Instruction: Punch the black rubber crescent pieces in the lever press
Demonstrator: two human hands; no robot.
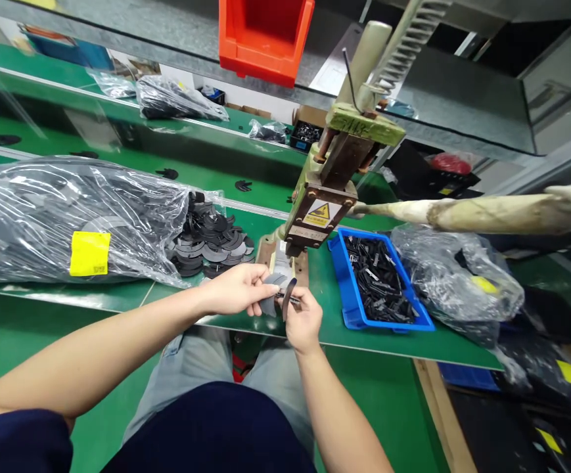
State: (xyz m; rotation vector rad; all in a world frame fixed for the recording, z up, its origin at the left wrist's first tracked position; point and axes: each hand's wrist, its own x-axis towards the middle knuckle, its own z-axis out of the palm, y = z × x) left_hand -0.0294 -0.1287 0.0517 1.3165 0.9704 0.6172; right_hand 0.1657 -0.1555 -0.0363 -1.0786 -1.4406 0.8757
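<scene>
My left hand point(238, 289) pinches a grey curved plate point(269, 299) between thumb and fingers, just in front of the press base. Close on its right, my right hand point(305, 318) grips a dark curved part point(289, 299), held upright, with a thin dark piece at its fingertips. The two parts meet or nearly meet; exact contact is too small to tell. Behind the hands stands a hand press point(322, 190) with a warning label. Dark curved plates point(213, 240) lie piled at the mouth of a clear bag point(68, 217).
A blue tray point(349, 302) of small black parts sits right of the press, beside another plastic bag point(457, 282). The press lever point(487, 213) extends rightward. An orange bin point(265, 43) hangs above. Loose dark parts lie on the green belt point(132, 148) behind.
</scene>
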